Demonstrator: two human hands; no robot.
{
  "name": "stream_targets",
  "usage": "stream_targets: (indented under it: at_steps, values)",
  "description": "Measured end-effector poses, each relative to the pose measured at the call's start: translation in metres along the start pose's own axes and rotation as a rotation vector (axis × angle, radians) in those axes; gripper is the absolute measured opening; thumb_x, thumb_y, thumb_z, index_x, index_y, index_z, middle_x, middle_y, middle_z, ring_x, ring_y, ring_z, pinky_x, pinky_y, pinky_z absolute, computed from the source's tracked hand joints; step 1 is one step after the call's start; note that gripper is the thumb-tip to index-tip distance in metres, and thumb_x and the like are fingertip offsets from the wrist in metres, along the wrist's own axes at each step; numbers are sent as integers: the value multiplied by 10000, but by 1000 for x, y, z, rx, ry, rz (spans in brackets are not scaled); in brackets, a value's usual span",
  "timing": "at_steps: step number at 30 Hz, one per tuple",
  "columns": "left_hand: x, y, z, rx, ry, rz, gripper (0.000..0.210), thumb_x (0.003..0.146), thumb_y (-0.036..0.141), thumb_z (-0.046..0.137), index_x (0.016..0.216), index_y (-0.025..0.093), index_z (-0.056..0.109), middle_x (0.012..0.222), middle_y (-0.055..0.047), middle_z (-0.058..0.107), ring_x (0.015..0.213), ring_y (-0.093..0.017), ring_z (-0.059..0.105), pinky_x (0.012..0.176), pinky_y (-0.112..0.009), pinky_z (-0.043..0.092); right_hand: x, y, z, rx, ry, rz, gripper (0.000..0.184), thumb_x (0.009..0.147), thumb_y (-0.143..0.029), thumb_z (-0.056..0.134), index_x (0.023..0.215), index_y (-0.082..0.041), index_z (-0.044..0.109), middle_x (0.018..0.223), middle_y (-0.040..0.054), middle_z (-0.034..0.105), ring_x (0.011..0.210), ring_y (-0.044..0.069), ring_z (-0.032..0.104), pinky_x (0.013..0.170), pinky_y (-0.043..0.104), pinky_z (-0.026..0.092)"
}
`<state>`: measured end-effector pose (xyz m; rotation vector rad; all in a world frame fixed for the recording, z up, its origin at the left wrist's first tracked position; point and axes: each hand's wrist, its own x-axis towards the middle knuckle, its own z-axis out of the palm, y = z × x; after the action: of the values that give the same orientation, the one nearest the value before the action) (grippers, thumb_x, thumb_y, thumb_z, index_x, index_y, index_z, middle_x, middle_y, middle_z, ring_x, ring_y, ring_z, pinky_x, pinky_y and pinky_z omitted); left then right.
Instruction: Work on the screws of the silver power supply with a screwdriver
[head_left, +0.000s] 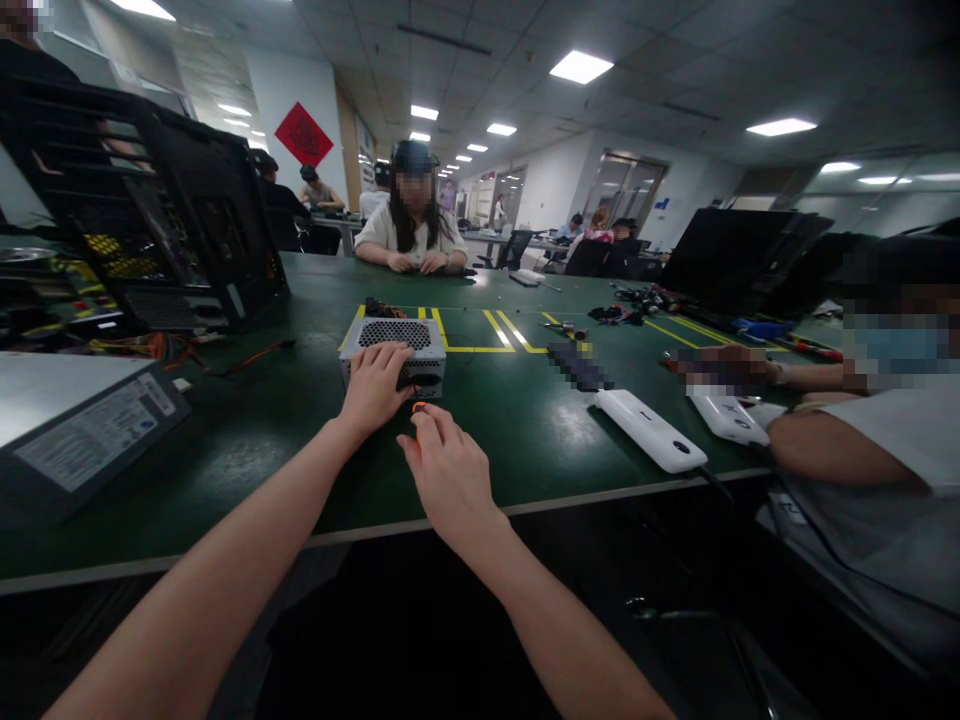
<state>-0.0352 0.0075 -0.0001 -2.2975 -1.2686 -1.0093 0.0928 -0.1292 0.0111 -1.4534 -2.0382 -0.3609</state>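
Note:
A grey metal power supply unit (435,345) with a perforated top sits on the green table in front of me. My left hand (375,385) lies over its near side, fingers on the top and thumb down by the front face, gripping it. Just to the right and nearer to me, my right hand (452,465) is closed around an orange-handled screwdriver (419,425). Its front end points at the unit's near face; whether the tip touches is too small to tell. Dark cables (384,308) bunch behind the unit.
At left stand an open black computer case (217,220) and a larger labelled power supply (97,425), with loose wires between. White power banks (651,430) lie at right, beside a seated co-worker (885,430). Another person (412,225) sits opposite. Yellow tape (472,349) marks the table.

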Motion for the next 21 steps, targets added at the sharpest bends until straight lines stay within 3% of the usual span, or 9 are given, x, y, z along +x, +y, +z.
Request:
stream_targets:
  at_steps: [3,5,10,13,18,21]
  values:
    - [0,0,0,8,-11,-5,456,724,282,627,1156,221,495,1247,-86,532,1164,-283,423,961,-434,288,-7,-2,4,-31,-37,-92,306,867,-132,460,1172,-132,476,1273,153,499,1014,209,583,828,345,507]
    - [0,0,0,11,-12,-5,453,724,279,626,1154,218,497,1242,-88,535,1160,-283,426,955,-435,293,-8,-3,10,-47,-33,-95,326,869,-97,431,1193,-118,462,1284,170,491,994,200,596,819,327,509]
    - [1,1,-1,-10,-19,-17,456,724,269,619,1161,223,498,1242,-90,534,1171,-285,417,963,-441,285,-1,5,11,-15,30,61,265,932,-290,375,1131,-176,507,1155,110,588,783,150,654,642,251,514]
    - [1,1,-1,-7,-18,-17,463,722,261,620,1166,219,494,1248,-90,530,1172,-286,416,963,-443,285,-1,8,3,14,19,71,304,925,-365,378,1096,-163,528,1084,100,620,802,164,645,660,265,513]
    - [0,1,0,-3,-10,-17,455,722,262,621,1158,218,498,1246,-87,531,1170,-287,415,961,-442,287,-8,6,5,-5,41,-66,259,892,-187,430,1133,-137,510,1272,142,505,1067,208,544,856,326,479]
    - [0,1,0,-3,-16,-24,457,720,265,625,1157,224,498,1247,-86,531,1170,-286,416,963,-446,285,-6,6,10,-10,77,-40,234,913,-200,397,1093,-142,534,1144,123,590,959,185,589,787,298,495]
